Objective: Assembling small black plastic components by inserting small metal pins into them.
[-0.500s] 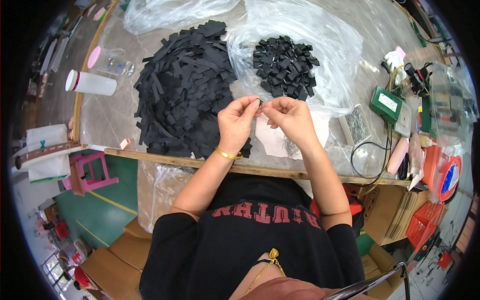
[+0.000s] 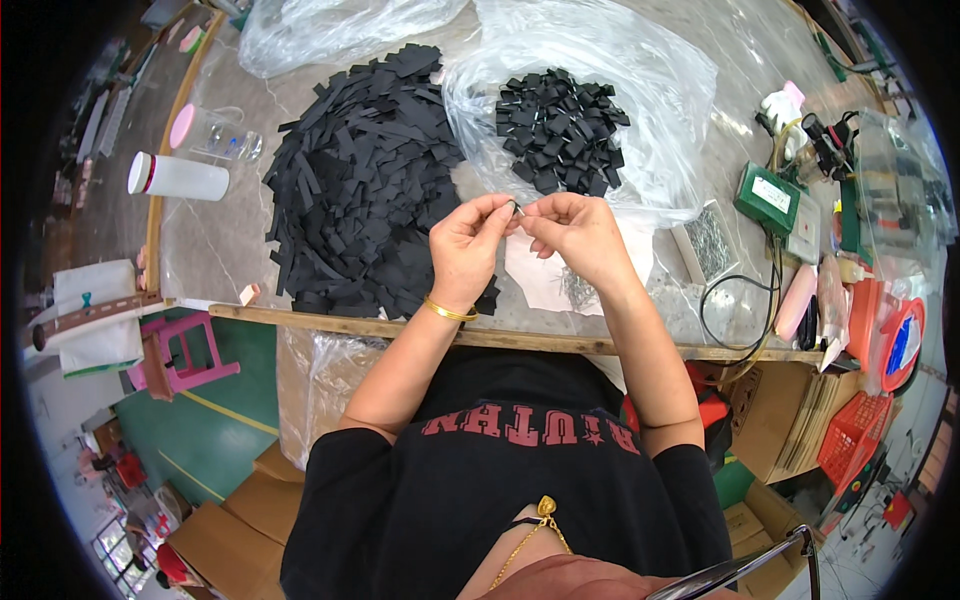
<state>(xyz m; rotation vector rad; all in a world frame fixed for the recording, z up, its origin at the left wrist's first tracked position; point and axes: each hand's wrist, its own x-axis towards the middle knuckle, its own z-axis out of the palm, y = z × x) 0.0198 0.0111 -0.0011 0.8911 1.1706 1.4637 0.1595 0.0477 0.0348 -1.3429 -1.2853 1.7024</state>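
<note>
Both my hands meet above the table, fingertips almost touching. My left hand [image 2: 463, 252] pinches a small black fabric strip [image 2: 515, 206], mostly hidden by the fingers and seemingly bent over. Closed in a pinch beside it, my right hand [image 2: 583, 237] has a thin, pale metal piece at its fingertips, too small to see clearly. Left of the hands spreads a large heap of flat black strips [image 2: 360, 190]. Beyond them, a smaller pile of folded black pieces [image 2: 562, 130] with pale slivers lies on clear plastic sheeting [image 2: 665, 130]. Thin metal pieces [image 2: 578, 290] rest on pale paper [image 2: 530, 270] beneath my right hand.
A shallow box of metal pieces [image 2: 710, 245] stands to the right, near a green box [image 2: 768, 198] and a looped black cable [image 2: 715, 300]. A white bottle [image 2: 185, 178] and a clear jar [image 2: 225, 135] lie at left. The wooden table edge [image 2: 500, 340] runs before me.
Both hands stay together in nearly the same place, with slight finger movement. More of the black strip shows between the fingertips now. The whole view has shifted slightly.
</note>
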